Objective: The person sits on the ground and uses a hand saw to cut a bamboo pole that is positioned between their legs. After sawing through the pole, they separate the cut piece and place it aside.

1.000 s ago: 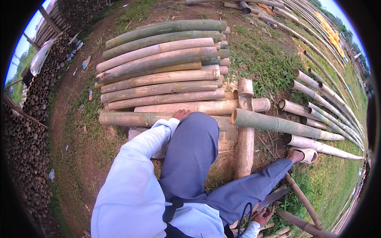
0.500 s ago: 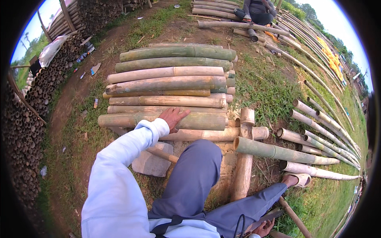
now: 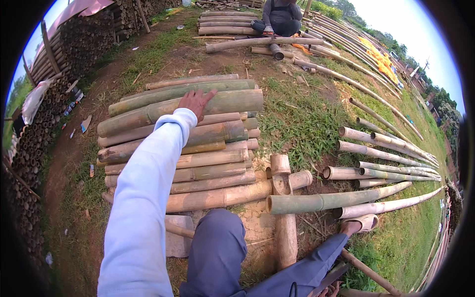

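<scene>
My left hand (image 3: 197, 103) lies on a thick green-grey bamboo piece (image 3: 238, 101), fingers spread over its top. That piece rests at the far side of a pile of cut bamboo pieces (image 3: 210, 173), beside a greener one (image 3: 148, 96). Low at the bottom edge, my right hand (image 3: 330, 290) is partly cut off, its fingers curled by a dark machete-like blade (image 3: 332, 276); its grip is mostly hidden. A long green bamboo pole (image 3: 341, 199) lies with its cut end over a notched bamboo support (image 3: 286, 237), right of my bent knee.
More long poles (image 3: 386, 148) fan out on the grass to the right. A grey stone block (image 3: 178, 242) sits left of my knee. Another person (image 3: 279, 20) sits at the far side among poles. Stacked bamboo (image 3: 29, 168) lines the left.
My left hand has moved from the pile's near edge to its far side, and the thick bamboo piece now lies there under it. The view has shifted; my right hand shows less.
</scene>
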The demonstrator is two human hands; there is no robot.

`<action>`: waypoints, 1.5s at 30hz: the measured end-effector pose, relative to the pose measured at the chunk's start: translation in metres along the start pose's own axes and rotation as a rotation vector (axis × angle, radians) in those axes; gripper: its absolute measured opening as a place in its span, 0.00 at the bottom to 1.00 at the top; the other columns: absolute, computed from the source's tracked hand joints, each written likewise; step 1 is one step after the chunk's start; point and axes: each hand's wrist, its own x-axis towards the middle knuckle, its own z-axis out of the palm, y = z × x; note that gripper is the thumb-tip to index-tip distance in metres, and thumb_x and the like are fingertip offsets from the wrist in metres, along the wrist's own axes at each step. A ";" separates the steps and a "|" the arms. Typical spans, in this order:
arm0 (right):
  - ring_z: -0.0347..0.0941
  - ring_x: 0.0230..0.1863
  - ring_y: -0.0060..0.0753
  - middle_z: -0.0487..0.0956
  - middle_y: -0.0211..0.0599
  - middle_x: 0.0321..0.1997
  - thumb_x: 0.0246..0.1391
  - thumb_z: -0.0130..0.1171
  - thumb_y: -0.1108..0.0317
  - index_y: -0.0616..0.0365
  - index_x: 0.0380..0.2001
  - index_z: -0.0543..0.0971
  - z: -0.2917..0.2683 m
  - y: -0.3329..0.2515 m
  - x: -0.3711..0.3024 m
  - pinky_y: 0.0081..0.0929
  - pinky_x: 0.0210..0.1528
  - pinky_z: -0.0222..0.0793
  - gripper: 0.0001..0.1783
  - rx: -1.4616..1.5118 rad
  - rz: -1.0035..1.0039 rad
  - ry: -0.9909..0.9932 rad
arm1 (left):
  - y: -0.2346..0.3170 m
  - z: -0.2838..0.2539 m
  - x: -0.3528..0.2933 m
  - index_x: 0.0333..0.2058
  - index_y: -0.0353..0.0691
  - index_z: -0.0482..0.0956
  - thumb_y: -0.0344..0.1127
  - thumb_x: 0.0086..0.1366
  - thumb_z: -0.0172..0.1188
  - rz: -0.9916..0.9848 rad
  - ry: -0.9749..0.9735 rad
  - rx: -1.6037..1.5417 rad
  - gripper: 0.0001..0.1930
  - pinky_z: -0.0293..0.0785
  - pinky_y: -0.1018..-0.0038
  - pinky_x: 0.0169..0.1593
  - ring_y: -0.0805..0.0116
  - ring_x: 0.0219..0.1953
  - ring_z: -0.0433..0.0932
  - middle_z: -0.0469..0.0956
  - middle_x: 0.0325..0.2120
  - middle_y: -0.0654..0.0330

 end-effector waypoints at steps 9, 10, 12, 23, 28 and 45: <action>0.72 0.54 0.41 0.77 0.41 0.55 0.61 0.57 0.76 0.53 0.68 0.66 -0.020 0.072 0.009 0.39 0.57 0.71 0.32 -0.102 -0.091 -0.071 | -0.003 0.042 0.021 0.70 0.57 0.62 0.28 0.59 0.63 -0.145 -0.010 0.081 0.40 0.65 0.56 0.64 0.52 0.64 0.66 0.67 0.61 0.53; 0.73 0.53 0.41 0.77 0.42 0.55 0.62 0.57 0.76 0.54 0.68 0.66 -0.011 0.049 0.005 0.38 0.57 0.71 0.31 -0.097 -0.035 -0.074 | -0.007 0.048 0.021 0.69 0.54 0.62 0.30 0.57 0.65 -0.187 0.024 0.121 0.40 0.66 0.58 0.64 0.52 0.63 0.66 0.67 0.59 0.52; 0.74 0.53 0.41 0.78 0.42 0.54 0.62 0.56 0.76 0.54 0.68 0.67 -0.001 0.001 0.003 0.37 0.58 0.71 0.30 -0.148 0.011 -0.043 | 0.000 0.046 0.016 0.69 0.51 0.62 0.33 0.57 0.66 -0.193 0.002 0.092 0.40 0.67 0.58 0.64 0.52 0.62 0.66 0.67 0.59 0.52; 0.74 0.55 0.41 0.77 0.46 0.56 0.58 0.61 0.75 0.56 0.63 0.73 0.038 -0.022 0.037 0.37 0.60 0.70 0.29 -0.150 -0.288 -0.169 | 0.021 0.018 -0.020 0.65 0.46 0.65 0.38 0.57 0.67 -0.031 0.049 -0.007 0.37 0.65 0.55 0.66 0.50 0.63 0.66 0.67 0.60 0.51; 0.69 0.65 0.58 0.74 0.52 0.64 0.46 0.73 0.63 0.51 0.54 0.81 0.074 -0.002 0.055 0.45 0.68 0.63 0.29 -0.362 -0.355 -0.391 | 0.104 -0.012 -0.097 0.63 0.46 0.68 0.41 0.58 0.68 0.410 -0.075 -0.183 0.34 0.67 0.56 0.65 0.48 0.61 0.70 0.70 0.59 0.50; 0.69 0.69 0.45 0.76 0.46 0.65 0.60 0.64 0.50 0.48 0.74 0.61 0.062 -0.118 -0.006 0.43 0.72 0.56 0.42 0.608 0.081 -1.118 | 0.273 -0.051 -0.153 0.54 0.35 0.77 0.40 0.60 0.71 0.680 -0.445 -0.632 0.26 0.82 0.65 0.45 0.61 0.37 0.86 0.85 0.36 0.52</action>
